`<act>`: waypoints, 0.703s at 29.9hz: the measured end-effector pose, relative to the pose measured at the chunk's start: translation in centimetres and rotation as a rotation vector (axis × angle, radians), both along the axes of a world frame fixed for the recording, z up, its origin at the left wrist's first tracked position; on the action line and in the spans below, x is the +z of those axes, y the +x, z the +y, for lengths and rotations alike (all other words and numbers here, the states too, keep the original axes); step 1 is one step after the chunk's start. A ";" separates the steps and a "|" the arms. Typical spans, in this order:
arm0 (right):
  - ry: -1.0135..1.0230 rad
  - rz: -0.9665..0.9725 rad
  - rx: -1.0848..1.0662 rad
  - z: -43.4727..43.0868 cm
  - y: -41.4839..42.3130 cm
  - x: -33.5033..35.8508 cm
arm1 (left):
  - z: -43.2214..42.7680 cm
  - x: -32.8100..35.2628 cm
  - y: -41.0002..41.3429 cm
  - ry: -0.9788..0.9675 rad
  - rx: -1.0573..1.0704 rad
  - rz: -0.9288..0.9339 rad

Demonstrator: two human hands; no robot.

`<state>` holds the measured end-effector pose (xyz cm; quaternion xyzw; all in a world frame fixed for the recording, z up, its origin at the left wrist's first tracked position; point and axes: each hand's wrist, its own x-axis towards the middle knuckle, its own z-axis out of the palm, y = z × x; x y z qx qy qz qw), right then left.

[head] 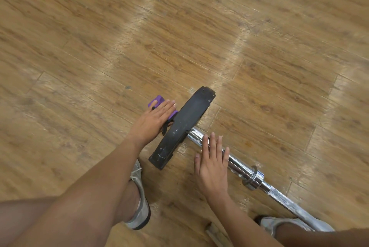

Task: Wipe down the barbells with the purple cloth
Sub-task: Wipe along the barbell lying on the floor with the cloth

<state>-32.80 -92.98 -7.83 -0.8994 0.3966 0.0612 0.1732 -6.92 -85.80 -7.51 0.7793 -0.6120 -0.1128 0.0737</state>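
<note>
A chrome barbell [239, 165] lies on the wooden floor, running from the lower right up to a black weight plate [183, 125] that stands on its edge. Beyond the plate, a purple blocky piece with black parts [158, 100] sits at the bar's end; it looks rigid, not like cloth. My left hand [153, 121] rests on this purple piece with straight fingers, beside the plate's outer face. My right hand [212, 165] lies flat with spread fingers over the chrome sleeve, just on the near side of the plate. No purple cloth is plainly visible.
The wooden plank floor [179, 27] stretches away in all directions. My left shoe [139, 206] stands just below the plate and my right shoe [279, 223] sits beside the knurled shaft [285, 200]. The bar's chrome collar [255, 178] lies right of my right hand.
</note>
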 end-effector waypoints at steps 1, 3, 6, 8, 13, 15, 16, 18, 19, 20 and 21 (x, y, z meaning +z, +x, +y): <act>0.006 -0.002 0.002 0.1 -0.1 0.1 | 0.3 -0.2 0.2 -0.017 0.080 0.021; 0.022 -0.007 0.010 0.3 -0.3 0.2 | 0.1 0.3 0.7 -0.025 0.267 0.042; 0.032 0.010 0.013 0.6 -0.2 0.1 | -1.5 1.4 1.0 0.041 0.211 0.086; 0.038 0.026 0.013 0.5 -0.3 0.0 | -2.1 1.8 0.3 0.093 0.025 0.089; 0.035 0.061 0.062 -0.1 -0.8 0.2 | -2.1 1.4 -0.1 0.055 0.258 0.068; 0.033 0.067 0.068 -0.1 -0.8 0.2 | -2.0 1.4 -0.2 0.066 0.305 0.075; 0.035 0.071 0.068 -0.1 -0.8 0.2 | -1.8 1.3 -0.4 0.066 0.276 0.058; 0.039 0.069 0.064 -0.2 -0.7 0.2 | -0.6 0.4 -0.9 0.049 0.171 -0.020; 0.046 0.068 0.061 -0.3 -0.7 0.3 | 0.0 -0.3 -1.1 0.042 0.140 -0.051; 0.055 0.073 0.061 -0.3 -0.7 0.3 | 0.6 -0.9 -1.3 0.031 0.133 -0.073; 0.062 0.079 0.063 -0.4 -0.7 0.3 | 1.1 -1.4 -1.5 0.014 0.138 -0.083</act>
